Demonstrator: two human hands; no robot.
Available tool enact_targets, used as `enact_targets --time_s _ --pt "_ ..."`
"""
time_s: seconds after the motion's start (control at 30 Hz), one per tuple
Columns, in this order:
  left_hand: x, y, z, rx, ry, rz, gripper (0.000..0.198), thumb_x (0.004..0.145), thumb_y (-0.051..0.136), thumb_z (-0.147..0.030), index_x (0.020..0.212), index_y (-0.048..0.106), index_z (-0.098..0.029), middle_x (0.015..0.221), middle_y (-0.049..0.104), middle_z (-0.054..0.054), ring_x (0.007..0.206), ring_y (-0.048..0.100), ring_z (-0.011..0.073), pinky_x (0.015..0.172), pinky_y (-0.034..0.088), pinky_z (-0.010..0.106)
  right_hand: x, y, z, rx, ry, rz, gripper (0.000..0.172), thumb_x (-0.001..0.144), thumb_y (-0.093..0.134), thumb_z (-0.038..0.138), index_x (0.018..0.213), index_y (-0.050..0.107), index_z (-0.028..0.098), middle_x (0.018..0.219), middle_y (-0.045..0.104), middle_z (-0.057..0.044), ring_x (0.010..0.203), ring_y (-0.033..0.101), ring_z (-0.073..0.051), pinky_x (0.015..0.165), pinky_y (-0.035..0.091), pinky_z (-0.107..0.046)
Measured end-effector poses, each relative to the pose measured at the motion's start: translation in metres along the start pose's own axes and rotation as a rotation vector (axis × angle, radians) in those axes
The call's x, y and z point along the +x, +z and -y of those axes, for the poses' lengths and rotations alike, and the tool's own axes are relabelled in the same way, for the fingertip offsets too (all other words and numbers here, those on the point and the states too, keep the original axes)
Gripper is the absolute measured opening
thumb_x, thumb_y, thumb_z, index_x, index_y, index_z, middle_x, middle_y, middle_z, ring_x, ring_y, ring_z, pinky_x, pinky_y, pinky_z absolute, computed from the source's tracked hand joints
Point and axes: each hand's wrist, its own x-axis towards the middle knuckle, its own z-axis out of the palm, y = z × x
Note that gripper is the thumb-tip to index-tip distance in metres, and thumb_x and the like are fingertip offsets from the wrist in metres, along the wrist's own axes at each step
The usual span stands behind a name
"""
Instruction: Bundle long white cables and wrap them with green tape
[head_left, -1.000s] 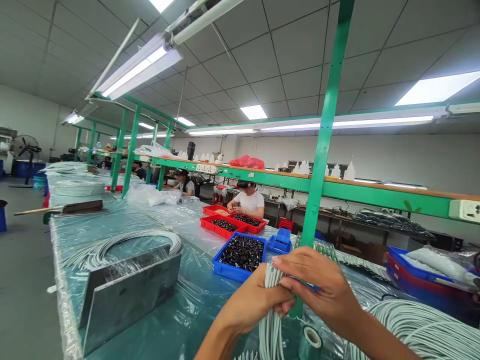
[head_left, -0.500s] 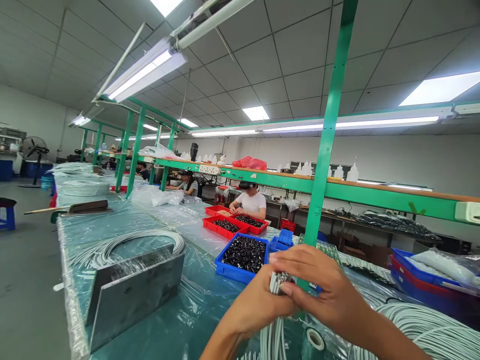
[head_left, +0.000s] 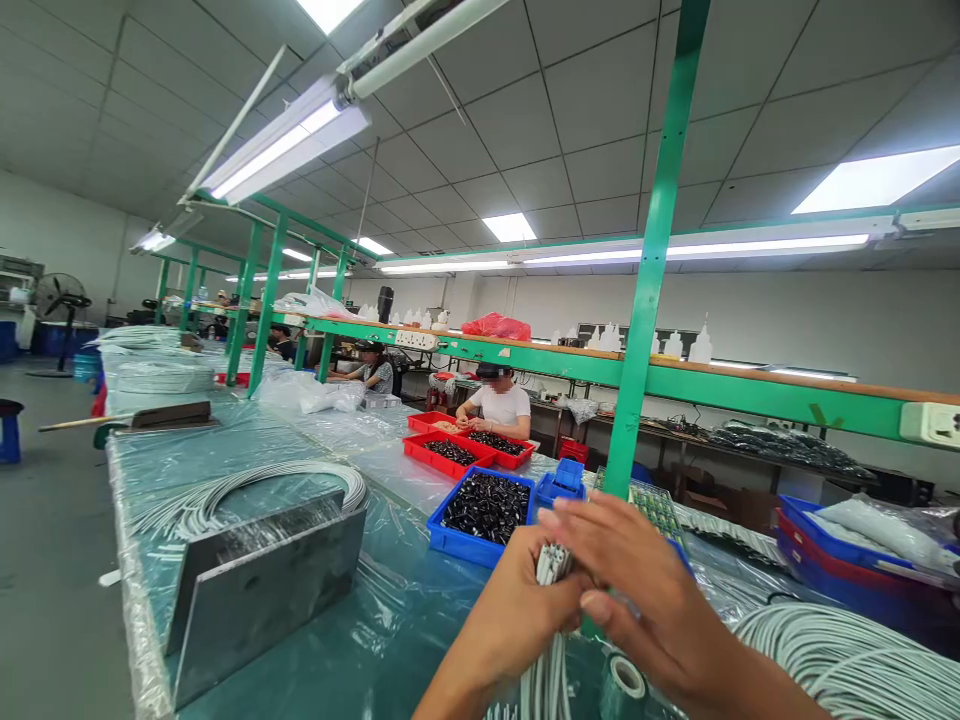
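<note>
Left hand: The left hand (head_left: 510, 620) is closed around a cable bundle (head_left: 553, 562), its fingers wrapped firmly about the strands.
Right hand: The right hand (head_left: 645, 590) is held over the top of the bundle, its fingers curved just beside the ends. Because of blur, it cannot be told whether anything is pinched.
Bundle: Grey-white strands are gathered just above the left fist, and their lengths hang down past it toward the bench.
Progress: The ends are bunched together, but no fitting can be made out on them. The black parts are left heaped in their crate, and the nearby coils are left wound.
Near items: A tape roll (head_left: 625, 678) stands below the hands on plastic sheeting (head_left: 397, 620). A cable coil (head_left: 847, 660) lies to the right, and a steel plate (head_left: 262, 590) stands to the left, with a second coil (head_left: 247, 487) behind it.
Middle: A blue crate (head_left: 435, 530) is filled with black parts (head_left: 486, 508), and red trays (head_left: 442, 450) are placed beyond it.
Far: A seated worker (head_left: 501, 405) is seen working at the trays, with a second worker (head_left: 373, 375) further along.
</note>
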Motion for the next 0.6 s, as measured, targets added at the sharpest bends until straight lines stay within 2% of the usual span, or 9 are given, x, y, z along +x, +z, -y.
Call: enact_targets --time_s 0.07,0.17,0.27,0.37,0.47,0.53,0.6 --pt "-0.001 -0.001 0.002 -0.036 -0.046 -0.067 0.022 0.065 0.067 -0.027 0.078 0.054 -0.014 0.062 0.046 -0.006 0.051 0.04 0.006 0.049 0.03 0.02 -0.001 0.002 0.0 -0.007 -0.033 0.058 0.043 0.094 0.031 0.033 0.135 0.032 0.022 0.13 0.048 -0.004 0.122 0.04 -0.019 0.103 0.032 -0.041" --pt "-0.001 -0.001 0.004 -0.082 -0.072 -0.036 0.023 0.066 0.066 -0.029 0.079 0.053 -0.014 0.062 0.047 -0.005 0.051 0.042 0.0067 0.05 0.031 0.021 -0.001 0.003 -0.002 -0.007 -0.031 0.056 0.044 0.094 0.03 0.034 0.136 0.03 0.022 0.129 0.048 -0.004 0.124 0.037 -0.019 0.105 0.029 -0.044" --pt "-0.001 0.001 0.002 -0.088 -0.061 -0.064 0.022 0.066 0.066 -0.028 0.079 0.054 -0.014 0.059 0.047 -0.005 0.052 0.042 0.0073 0.051 0.031 0.021 -0.005 0.006 -0.004 0.001 -0.012 0.065 0.049 0.091 0.037 0.04 0.136 0.028 0.024 0.131 0.046 -0.003 0.125 0.036 -0.022 0.106 0.025 -0.048" --pt "0.002 0.002 -0.004 -0.098 -0.002 -0.024 0.029 0.071 0.063 -0.034 0.09 0.058 -0.013 0.051 0.042 -0.007 0.048 0.036 0.0064 0.047 0.026 0.02 -0.017 0.018 0.0 0.128 0.237 -0.089 0.057 0.087 0.043 0.042 0.138 0.021 0.027 0.135 0.042 -0.005 0.123 0.039 -0.024 0.1 0.035 -0.046" --pt "0.01 0.001 -0.011 -0.159 0.037 -0.005 0.032 0.074 0.061 -0.035 0.095 0.061 -0.011 0.047 0.036 -0.008 0.044 0.028 0.0047 0.044 0.021 0.019 -0.034 0.045 0.015 0.326 0.48 -0.215 0.075 0.082 0.05 0.043 0.141 0.006 0.025 0.136 0.038 -0.009 0.122 0.039 -0.026 0.094 0.043 -0.045" --pt "0.018 0.001 -0.014 -0.246 0.051 -0.06 0.034 0.072 0.064 -0.034 0.096 0.062 -0.011 0.046 0.034 -0.009 0.041 0.025 0.0035 0.042 0.02 0.019 -0.041 0.065 0.029 0.427 0.536 -0.225 0.083 0.079 0.054 0.039 0.141 0.0 0.026 0.134 0.041 -0.008 0.12 0.042 -0.027 0.093 0.045 -0.045" --pt "0.025 0.002 -0.015 -0.346 0.07 -0.15 0.037 0.069 0.067 -0.034 0.099 0.061 -0.012 0.046 0.034 -0.009 0.04 0.024 0.0027 0.041 0.021 0.018 -0.044 0.084 0.041 0.468 0.558 -0.229 0.088 0.076 0.059 0.032 0.141 -0.001 0.031 0.134 0.042 -0.006 0.111 0.051 -0.027 0.083 0.052 -0.041"
